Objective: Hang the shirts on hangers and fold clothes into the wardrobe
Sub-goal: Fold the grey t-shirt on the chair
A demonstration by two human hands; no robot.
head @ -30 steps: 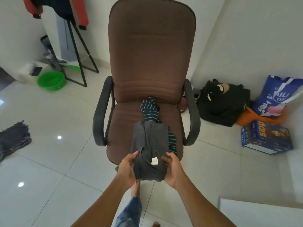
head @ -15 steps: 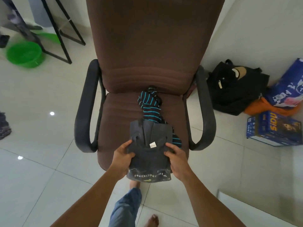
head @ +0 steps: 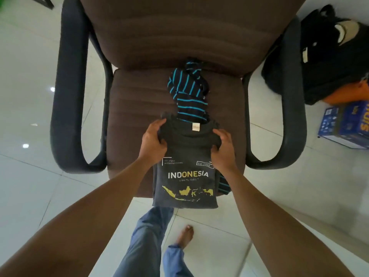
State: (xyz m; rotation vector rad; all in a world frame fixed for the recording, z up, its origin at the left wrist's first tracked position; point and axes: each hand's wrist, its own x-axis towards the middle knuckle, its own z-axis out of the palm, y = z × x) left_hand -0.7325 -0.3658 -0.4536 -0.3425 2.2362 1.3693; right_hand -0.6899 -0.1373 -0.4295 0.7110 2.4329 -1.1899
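The left grip and right grip each clamp a top corner of the folded grey Indonesia T-shirt, which lies on the brown chair seat, its lower edge overhanging the front rim, atop a striped shirt; armrests flank both sides.

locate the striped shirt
In the head view, the striped shirt lies mid-seat on the brown chair, partly under the grey Indonesia shirt.

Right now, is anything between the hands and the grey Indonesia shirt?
No. The left hand and right hand both grip the grey shirt at its shoulders. The striped garment lies partly under it on the chair. No wardrobe is in view.
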